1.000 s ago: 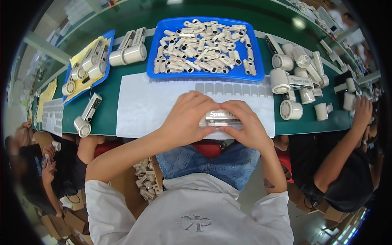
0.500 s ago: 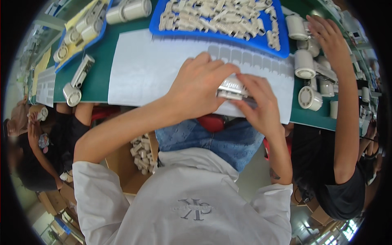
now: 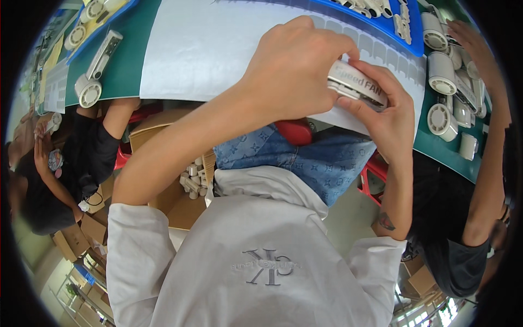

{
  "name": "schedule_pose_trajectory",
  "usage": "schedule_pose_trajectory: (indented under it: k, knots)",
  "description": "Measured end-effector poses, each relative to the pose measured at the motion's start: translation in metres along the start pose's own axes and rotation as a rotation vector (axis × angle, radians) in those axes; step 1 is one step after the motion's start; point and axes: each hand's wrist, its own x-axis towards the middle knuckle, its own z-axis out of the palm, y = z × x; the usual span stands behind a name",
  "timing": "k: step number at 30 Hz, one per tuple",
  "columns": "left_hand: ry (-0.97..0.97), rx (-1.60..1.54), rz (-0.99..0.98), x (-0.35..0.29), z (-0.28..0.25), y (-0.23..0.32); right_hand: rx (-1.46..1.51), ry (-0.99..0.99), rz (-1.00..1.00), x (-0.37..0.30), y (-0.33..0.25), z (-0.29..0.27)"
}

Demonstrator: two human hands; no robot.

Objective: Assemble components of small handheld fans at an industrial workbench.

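Observation:
Between my two hands is a white handheld fan (image 3: 357, 82), tilted, with grey lettering along its side. My left hand (image 3: 297, 68) is closed on its left end, fingers bent over the top; they hide part of it. On its right end my right hand (image 3: 388, 103) grips with the thumb below and the fingers above. The fan is above the near edge of a white paper sheet (image 3: 190, 52). Grey rounded label shapes (image 3: 381, 49) run in rows along the sheet's far right part.
A blue tray (image 3: 417, 46) of small white parts stands at the far edge. Several white fans (image 3: 442, 73) crowd the green table's right side, near a co-worker's hand (image 3: 471, 46). One fan (image 3: 98, 68) lies at left. Below the table is a cardboard box (image 3: 180, 210) holding white pieces.
My view has shifted, so the table and tray appear higher and further right. The fan has turned, and its lettered side now shows. Both hands still hold it.

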Motion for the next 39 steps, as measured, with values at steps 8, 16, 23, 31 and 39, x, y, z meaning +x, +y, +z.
schedule_pose_trajectory:
  k: [8,16,23,31,39]
  knots:
    - [0.038,-0.054,0.074,-0.002,0.000,-0.005,-0.161,-0.012,-0.202,0.000,0.012,0.001]
    - [-0.084,0.007,0.024,0.002,-0.005,-0.002,-0.165,0.079,-0.152,-0.008,0.007,0.005]
    - [-0.160,-0.032,0.061,0.009,-0.019,-0.004,-0.207,-0.008,-0.257,-0.005,0.002,-0.007]
    - [0.077,-0.735,0.047,-0.014,-0.045,-0.001,0.479,-0.164,0.178,-0.041,-0.037,0.007]
    - [0.068,-0.749,0.004,-0.003,-0.052,0.031,0.717,-0.103,0.386,-0.064,-0.068,0.051]
